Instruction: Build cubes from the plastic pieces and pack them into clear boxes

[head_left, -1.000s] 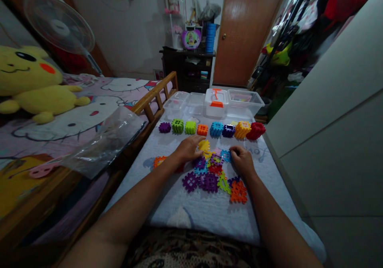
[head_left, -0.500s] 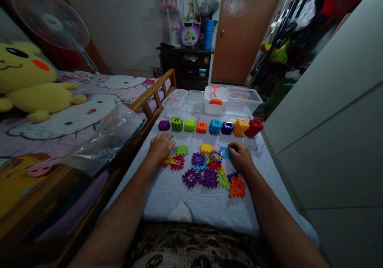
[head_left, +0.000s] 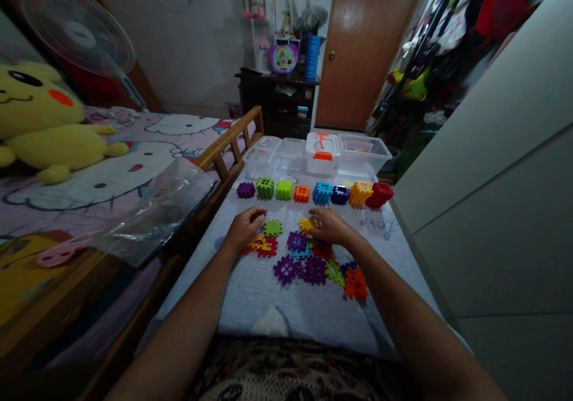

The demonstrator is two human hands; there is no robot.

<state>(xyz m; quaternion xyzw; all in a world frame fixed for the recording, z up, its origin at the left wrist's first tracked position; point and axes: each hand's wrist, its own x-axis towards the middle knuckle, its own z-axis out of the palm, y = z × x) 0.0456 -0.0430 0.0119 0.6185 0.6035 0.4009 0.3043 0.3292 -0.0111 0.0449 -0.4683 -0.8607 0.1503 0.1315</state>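
Note:
Flat toothed plastic pieces lie loose on the cloth-covered table (head_left: 250, 308). My left hand (head_left: 245, 226) is beside a light green piece (head_left: 273, 228), above red (head_left: 267, 247) and yellow ones at the left; its fingers are apart and hold nothing visible. My right hand (head_left: 330, 225) reaches over the middle pile, its fingers at a yellow piece (head_left: 307, 224); whether it grips the piece is hard to tell. Below lie purple pieces (head_left: 285, 270), a lime one (head_left: 334, 271) and an orange one (head_left: 356, 283). Behind both hands, color-sorted stacks stand in a row, from purple (head_left: 246, 190) to red (head_left: 380, 195).
Clear plastic boxes (head_left: 364, 147), one lidded with orange clasps (head_left: 322, 155), stand at the table's back. A wooden bed rail (head_left: 230, 137) runs along the left, with a plastic bag (head_left: 156, 210) over it. White cabinet doors (head_left: 496, 180) flank the right side.
My right hand has moved left from the blue piece to the yellow one, over the pile. My left hand has shifted slightly right, toward the light green piece.

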